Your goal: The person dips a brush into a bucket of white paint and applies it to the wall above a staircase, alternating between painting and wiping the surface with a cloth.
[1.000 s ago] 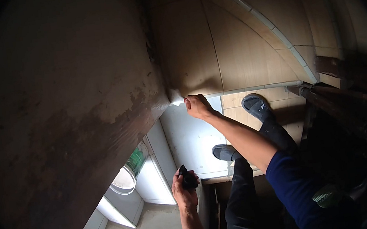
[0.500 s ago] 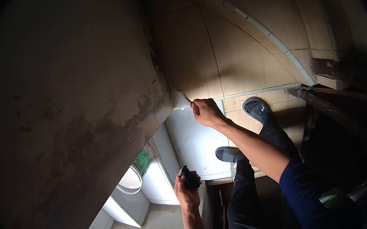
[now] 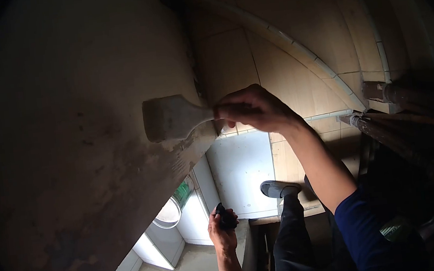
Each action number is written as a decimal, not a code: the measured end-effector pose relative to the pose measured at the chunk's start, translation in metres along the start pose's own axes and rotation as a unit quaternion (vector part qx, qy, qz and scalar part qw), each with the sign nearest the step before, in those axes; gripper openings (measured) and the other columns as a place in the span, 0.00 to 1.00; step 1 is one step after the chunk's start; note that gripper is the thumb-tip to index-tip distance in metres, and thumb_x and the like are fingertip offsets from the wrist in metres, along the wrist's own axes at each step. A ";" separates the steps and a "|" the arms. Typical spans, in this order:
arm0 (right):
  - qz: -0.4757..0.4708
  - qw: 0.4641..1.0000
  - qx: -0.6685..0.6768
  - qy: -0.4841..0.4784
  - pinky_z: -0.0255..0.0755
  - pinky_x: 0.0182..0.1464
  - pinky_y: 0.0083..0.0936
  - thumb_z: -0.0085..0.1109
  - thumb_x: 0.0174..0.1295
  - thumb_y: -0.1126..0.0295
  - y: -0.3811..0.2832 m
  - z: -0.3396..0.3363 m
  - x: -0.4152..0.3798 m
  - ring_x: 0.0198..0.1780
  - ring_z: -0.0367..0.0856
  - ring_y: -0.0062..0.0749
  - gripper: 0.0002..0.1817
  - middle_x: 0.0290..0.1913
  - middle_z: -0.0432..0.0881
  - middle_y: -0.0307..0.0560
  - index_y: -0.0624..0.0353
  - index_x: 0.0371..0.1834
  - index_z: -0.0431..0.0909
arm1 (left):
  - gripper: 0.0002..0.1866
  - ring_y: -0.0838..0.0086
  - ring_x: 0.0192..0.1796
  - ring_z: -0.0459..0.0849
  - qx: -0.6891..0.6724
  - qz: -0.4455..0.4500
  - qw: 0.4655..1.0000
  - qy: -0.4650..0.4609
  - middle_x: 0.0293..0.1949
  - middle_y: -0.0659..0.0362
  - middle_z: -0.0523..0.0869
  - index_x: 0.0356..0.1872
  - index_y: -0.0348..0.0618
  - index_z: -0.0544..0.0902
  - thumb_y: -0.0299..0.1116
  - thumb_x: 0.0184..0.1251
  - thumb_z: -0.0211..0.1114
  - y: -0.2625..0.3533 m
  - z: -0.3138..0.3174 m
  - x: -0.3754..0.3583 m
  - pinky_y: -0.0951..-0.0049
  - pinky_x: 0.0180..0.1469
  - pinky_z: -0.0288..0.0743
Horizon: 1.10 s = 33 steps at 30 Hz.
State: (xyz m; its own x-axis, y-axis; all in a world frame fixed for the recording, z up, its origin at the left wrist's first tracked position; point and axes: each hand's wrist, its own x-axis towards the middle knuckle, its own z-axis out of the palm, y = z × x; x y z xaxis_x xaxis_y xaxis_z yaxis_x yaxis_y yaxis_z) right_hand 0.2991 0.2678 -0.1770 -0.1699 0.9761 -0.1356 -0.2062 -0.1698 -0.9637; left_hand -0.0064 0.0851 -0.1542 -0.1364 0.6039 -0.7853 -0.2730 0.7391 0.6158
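Observation:
A wide flat brush [image 3: 175, 117] is held by its handle in my right hand [image 3: 257, 108], its bristles pointing left over the stained wall [image 3: 93, 176]. Whether the bristles touch the wall I cannot tell. Lower down, my left hand [image 3: 222, 234] is closed around a small black object [image 3: 226, 217], too dark to make out. Damp-looking dark patches and some pale streaks mark the wall below the brush.
White tiled steps [image 3: 243, 175] lie below the wall's edge. Beside them is a bucket [image 3: 169, 213] with a green label. Tan tiled steps [image 3: 297, 89] curve at the upper right, with dark railing posts [image 3: 388, 132] beyond. My sandalled foot [image 3: 276, 188] is on the steps.
My right hand has lifted the brush from the wall's corner and turned it left over the wall. My left hand still holds the black object. One sandalled foot is now hidden by my arm.

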 end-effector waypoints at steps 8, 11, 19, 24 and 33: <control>0.104 0.978 0.181 -0.016 0.55 0.22 0.13 0.65 0.61 0.57 0.227 0.009 0.045 0.20 0.63 0.12 0.14 0.24 0.78 0.36 0.59 0.33 0.82 | 0.21 0.61 0.36 0.82 0.006 -0.009 0.999 0.044 0.38 0.48 0.83 0.54 0.37 0.71 0.40 0.65 0.57 -0.025 -0.031 0.010 0.67 0.34 0.77; 0.116 0.985 0.120 0.046 0.64 0.26 0.17 0.67 0.58 0.57 0.295 -0.007 0.041 0.25 0.74 0.15 0.15 0.26 0.80 0.37 0.59 0.32 0.83 | 0.21 0.61 0.36 0.82 0.011 -0.013 0.999 0.049 0.37 0.48 0.83 0.54 0.37 0.71 0.39 0.64 0.56 -0.033 -0.038 0.012 0.66 0.35 0.77; 0.183 0.896 -0.394 0.096 0.78 0.46 0.39 0.58 0.59 0.60 0.256 0.004 0.076 0.40 0.84 0.51 0.14 0.34 0.84 0.58 0.61 0.32 0.84 | 0.22 0.62 0.36 0.82 0.010 -0.014 1.000 0.027 0.38 0.48 0.82 0.56 0.37 0.71 0.40 0.65 0.55 -0.026 -0.011 0.003 0.67 0.35 0.77; 0.080 0.902 -0.413 0.094 0.78 0.41 0.39 0.57 0.60 0.63 0.124 0.031 0.090 0.38 0.84 0.49 0.13 0.33 0.84 0.57 0.62 0.33 0.84 | 0.20 0.61 0.36 0.82 -0.004 -0.006 1.000 0.017 0.38 0.48 0.82 0.54 0.38 0.71 0.39 0.65 0.54 -0.009 -0.004 -0.013 0.66 0.35 0.77; 0.027 0.998 0.002 0.057 0.74 0.37 0.22 0.60 0.63 0.67 -0.004 0.006 0.027 0.31 0.81 0.24 0.10 0.25 0.83 0.44 0.63 0.34 0.84 | 0.21 0.62 0.36 0.82 -0.021 -0.007 1.000 0.002 0.38 0.47 0.82 0.55 0.37 0.70 0.38 0.65 0.54 -0.002 0.000 -0.020 0.66 0.35 0.77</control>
State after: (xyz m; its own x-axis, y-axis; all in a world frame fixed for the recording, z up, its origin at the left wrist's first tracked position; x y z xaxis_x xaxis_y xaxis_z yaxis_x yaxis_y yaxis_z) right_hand 0.2897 0.2940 -0.1758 -0.0707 0.9747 -0.2123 -0.2029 -0.2224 -0.9536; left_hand -0.0028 0.0717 -0.1399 -0.1355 0.5923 -0.7943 -0.3142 0.7346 0.6014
